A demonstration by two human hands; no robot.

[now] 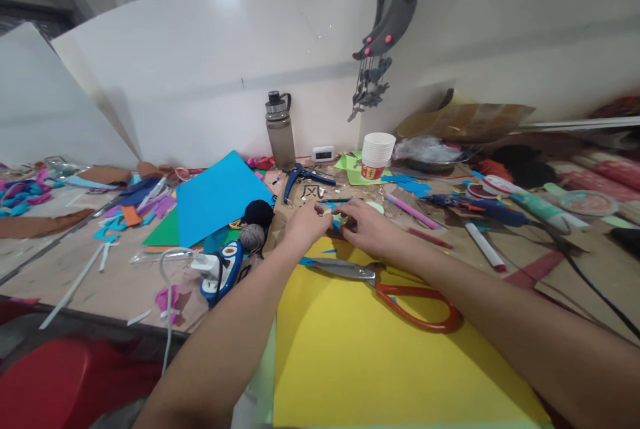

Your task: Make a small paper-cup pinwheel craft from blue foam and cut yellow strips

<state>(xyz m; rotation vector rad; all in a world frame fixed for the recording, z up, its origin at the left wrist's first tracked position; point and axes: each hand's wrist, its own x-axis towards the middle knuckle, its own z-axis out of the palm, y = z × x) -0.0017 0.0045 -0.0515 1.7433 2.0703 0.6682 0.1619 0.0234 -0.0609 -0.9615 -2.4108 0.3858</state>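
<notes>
My left hand (311, 221) and my right hand (367, 224) meet over the far edge of a yellow sheet (340, 356). The fingers of both are bent and nearly touching around a small blue and light green paper piece (339, 221), partly hidden by the fingertips. Whatever the left fingertips pinch is too small to make out. Scissors (370, 276) with orange handles lie on the yellow sheet below my hands, their blades to the left. Just beyond the fingers lies a dark pencil-like stick (336, 200).
A blue sheet (223, 199), a blue power strip (223, 272) and yarn balls (255, 229) are on the left. Behind stand a bottle (280, 132), blue pliers (305, 179), a small clock (323, 154) and paper cups (377, 156). A corded glue gun (480, 208) lies right.
</notes>
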